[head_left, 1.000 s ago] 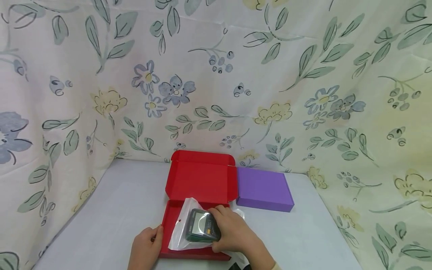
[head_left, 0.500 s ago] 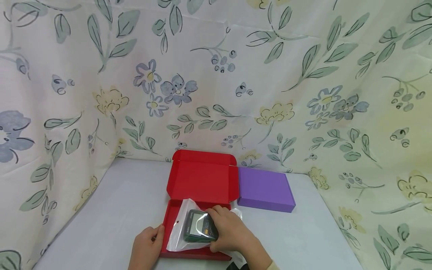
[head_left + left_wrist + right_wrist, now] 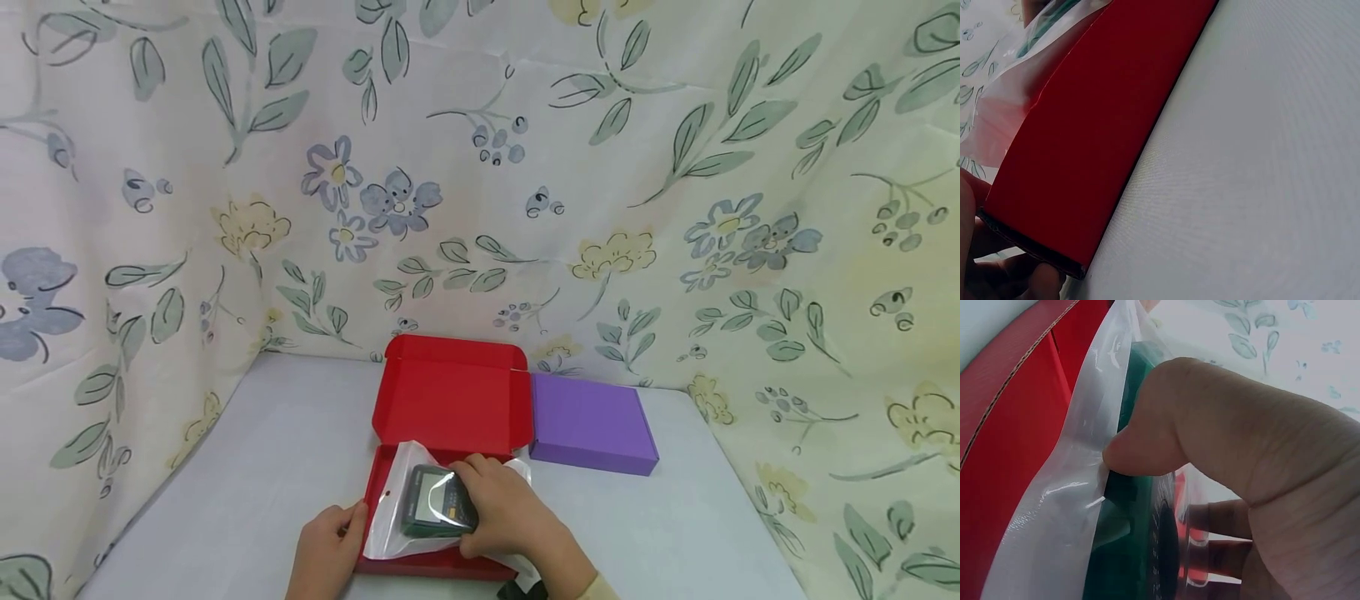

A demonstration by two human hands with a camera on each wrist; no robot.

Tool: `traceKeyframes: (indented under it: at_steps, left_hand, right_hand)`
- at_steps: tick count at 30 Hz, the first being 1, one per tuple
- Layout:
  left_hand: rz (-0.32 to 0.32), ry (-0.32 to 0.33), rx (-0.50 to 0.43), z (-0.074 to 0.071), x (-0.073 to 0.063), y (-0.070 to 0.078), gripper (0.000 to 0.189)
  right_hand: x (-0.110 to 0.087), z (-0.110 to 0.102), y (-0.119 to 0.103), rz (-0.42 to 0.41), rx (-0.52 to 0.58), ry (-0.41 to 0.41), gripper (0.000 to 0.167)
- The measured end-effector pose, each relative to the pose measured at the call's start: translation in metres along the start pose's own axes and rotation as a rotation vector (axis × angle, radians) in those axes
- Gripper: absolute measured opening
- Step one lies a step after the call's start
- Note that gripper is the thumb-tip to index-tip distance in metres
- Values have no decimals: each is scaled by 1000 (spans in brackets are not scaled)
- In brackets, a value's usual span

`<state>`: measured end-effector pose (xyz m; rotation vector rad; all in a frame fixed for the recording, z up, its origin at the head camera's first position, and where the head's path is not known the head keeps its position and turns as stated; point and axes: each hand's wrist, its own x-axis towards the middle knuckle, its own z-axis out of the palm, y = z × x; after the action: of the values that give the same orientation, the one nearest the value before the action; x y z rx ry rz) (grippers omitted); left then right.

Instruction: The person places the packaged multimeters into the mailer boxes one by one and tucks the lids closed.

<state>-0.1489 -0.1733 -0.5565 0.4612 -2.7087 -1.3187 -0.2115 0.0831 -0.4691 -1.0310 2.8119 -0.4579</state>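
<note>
A digital multimeter (image 3: 437, 502) with a grey screen, dark face and green casing lies in a white-edged clear plastic bag (image 3: 384, 532). My right hand (image 3: 512, 510) grips it through the bag, over the lower tray of an open red cardboard box (image 3: 435, 568). In the right wrist view my thumb presses the green side (image 3: 1124, 537), with the other fingers round the far side. My left hand (image 3: 326, 543) pinches the box's left wall near the front corner. The left wrist view shows fingers (image 3: 1044, 281) under that box end (image 3: 1097, 125).
The red lid (image 3: 453, 404) stands raised behind the tray. A closed purple box (image 3: 592, 421) sits at its right. White table surface (image 3: 262, 458) extends on both sides, and a floral curtain (image 3: 480, 208) hangs behind.
My right hand has shifted slightly left with the bagged multimeter, which is a little lower over the tray. The left hand stays on the box wall.
</note>
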Motion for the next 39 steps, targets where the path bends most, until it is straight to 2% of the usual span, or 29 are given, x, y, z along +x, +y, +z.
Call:
traceKeyframes:
  at_steps: [12, 27, 39]
  left_hand:
    - [-24, -41, -48, -3, 2, 0, 37]
    - [-22, -8, -74, -1, 2, -2, 38]
    - [-85, -53, -127, -1, 1, -3, 39]
  right_hand:
    - [12, 2, -4, -2, 14, -28, 98]
    - [18, 8, 2, 11, 12, -55, 92]
    - [21, 16, 0, 6, -14, -82, 90]
